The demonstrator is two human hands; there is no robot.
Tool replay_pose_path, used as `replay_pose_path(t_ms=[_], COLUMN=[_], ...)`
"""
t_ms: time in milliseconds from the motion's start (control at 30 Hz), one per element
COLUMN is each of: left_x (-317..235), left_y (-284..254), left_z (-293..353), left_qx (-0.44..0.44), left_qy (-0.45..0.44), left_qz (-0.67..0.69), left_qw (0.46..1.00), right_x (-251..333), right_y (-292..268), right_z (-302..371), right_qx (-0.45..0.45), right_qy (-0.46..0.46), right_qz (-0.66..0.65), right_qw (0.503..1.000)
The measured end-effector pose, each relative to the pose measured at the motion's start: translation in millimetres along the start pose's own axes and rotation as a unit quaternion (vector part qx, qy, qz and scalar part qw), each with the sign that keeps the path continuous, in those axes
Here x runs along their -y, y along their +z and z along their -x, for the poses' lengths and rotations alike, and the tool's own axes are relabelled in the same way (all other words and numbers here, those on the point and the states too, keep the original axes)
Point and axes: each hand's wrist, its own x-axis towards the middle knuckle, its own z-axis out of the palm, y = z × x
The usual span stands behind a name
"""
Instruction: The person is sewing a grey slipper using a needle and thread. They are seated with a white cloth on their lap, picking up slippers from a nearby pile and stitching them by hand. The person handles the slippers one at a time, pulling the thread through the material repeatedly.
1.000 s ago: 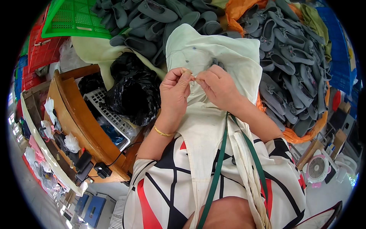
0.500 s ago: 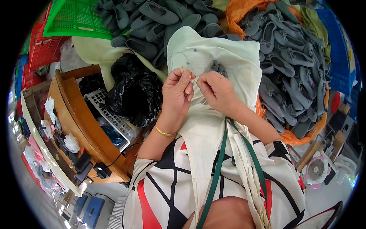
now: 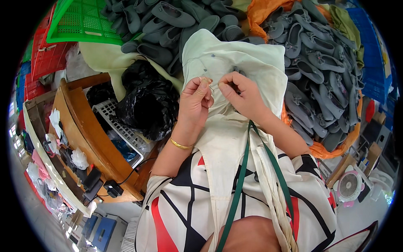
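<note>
Both my hands are raised over the pale cloth apron (image 3: 235, 52) on my lap. My left hand (image 3: 195, 98) pinches thumb against forefinger, and a tiny thin thread-like piece shows at its fingertips, too small to name. A gold bangle (image 3: 181, 144) circles that wrist. Close by on the right, my right hand (image 3: 243, 95) has its fingers curled in toward the thumb; whatever it may hold is hidden. A narrow gap separates the two sets of fingertips. Just beyond the right knuckles a small dark thing lies on the apron, mostly covered by the hand.
Grey slip-on shoes (image 3: 319, 63) fill an orange sack (image 3: 354, 130) on the right; more grey shoes (image 3: 172, 17) are heaped ahead. Left stand a black plastic bag (image 3: 147, 101), a white basket (image 3: 119, 126), a wooden drawer (image 3: 90, 138) and a green crate (image 3: 82, 23). A small fan (image 3: 349, 186) stands right.
My fingertips have come apart: the right hand has shifted slightly up and away from the left. It now covers more of the small dark thing on the apron. The left hand stays nearly in place.
</note>
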Motion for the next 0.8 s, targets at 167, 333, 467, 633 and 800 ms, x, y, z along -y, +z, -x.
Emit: replay_pose_path(t_ms=[167,333,467,633,800], left_x=[0.1,1.2,1.6,0.2,-0.2], left_y=[-5.4,-8.2,-8.1,-3.6,-0.2], left_z=[-3.1,-2.6,-2.4,-1.0,-2.4], left_qx=[0.028,0.033,0.028,0.01,0.0], left_qy=[-0.011,-0.015,-0.015,-0.015,0.003], left_qz=[0.004,0.009,0.008,-0.01,-0.077], left_qw=[1.0,0.999,0.999,1.0,0.997], right_x=[-6.8,2.6,-0.5,-4.6,-0.2], right_y=[-0.5,-4.1,-1.7,3.0,6.6], right_z=[-5.1,-8.2,-8.9,-7.5,-7.4], right_qx=[0.052,0.086,0.087,0.06,0.02], right_qy=[0.128,0.149,0.136,0.106,0.071], right_qz=[-0.171,-0.191,-0.171,-0.128,-0.056], right_qw=[0.976,0.966,0.972,0.984,0.996])
